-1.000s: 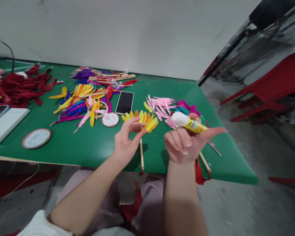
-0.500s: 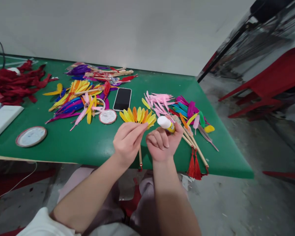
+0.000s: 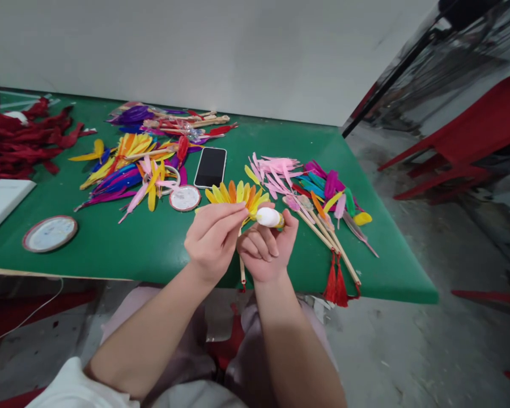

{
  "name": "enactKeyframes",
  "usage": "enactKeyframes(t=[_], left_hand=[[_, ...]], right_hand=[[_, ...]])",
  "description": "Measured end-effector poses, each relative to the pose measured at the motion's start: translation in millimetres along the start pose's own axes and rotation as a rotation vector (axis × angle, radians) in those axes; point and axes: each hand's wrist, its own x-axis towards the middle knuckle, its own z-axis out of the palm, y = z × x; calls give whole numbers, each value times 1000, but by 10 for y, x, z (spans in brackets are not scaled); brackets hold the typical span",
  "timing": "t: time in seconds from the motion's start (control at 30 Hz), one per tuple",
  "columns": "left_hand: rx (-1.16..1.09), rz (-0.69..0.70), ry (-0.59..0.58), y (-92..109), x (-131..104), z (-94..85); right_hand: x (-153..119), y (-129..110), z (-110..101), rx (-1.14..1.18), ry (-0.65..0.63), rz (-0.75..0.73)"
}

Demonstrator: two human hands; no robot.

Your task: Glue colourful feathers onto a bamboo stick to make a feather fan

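Observation:
My right hand [image 3: 267,249] is closed around a small yellow-labelled glue bottle [image 3: 270,217], its white end tilted toward my other hand. My left hand [image 3: 215,235] is pinched, its fingertips close to that white end; whatever is between them is too small to make out. Beneath and behind both hands lies a fan of yellow and orange feathers [image 3: 233,194], partly covered by them. Its thin wooden handle [image 3: 242,266] points toward me, with a bit of red cord at the end near the table's edge.
Feather bundles [image 3: 125,170] and a phone [image 3: 211,168] lie behind on the green table [image 3: 153,249]. Round lids [image 3: 51,233] and dark red cloth strips [image 3: 29,139] are at left. Pink feathers [image 3: 280,167] and sticks with red tassels [image 3: 335,280] lie right. A red chair [image 3: 463,141] stands beyond.
My right hand has moved left with the glue bottle, bringing its white end close to my left fingertips. My left hand has shifted slightly left and stays pinched.

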Motion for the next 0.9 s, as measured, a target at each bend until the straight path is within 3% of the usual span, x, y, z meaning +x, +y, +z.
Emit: enactKeyframes(t=[0.5, 0.9], left_hand=[[-51, -52, -55, -30, 10, 12], [-54, -26, -69, -23, 5, 8]], right_hand=[[-2, 26, -12, -108, 19, 6], [11, -10, -24, 17, -16, 3]])
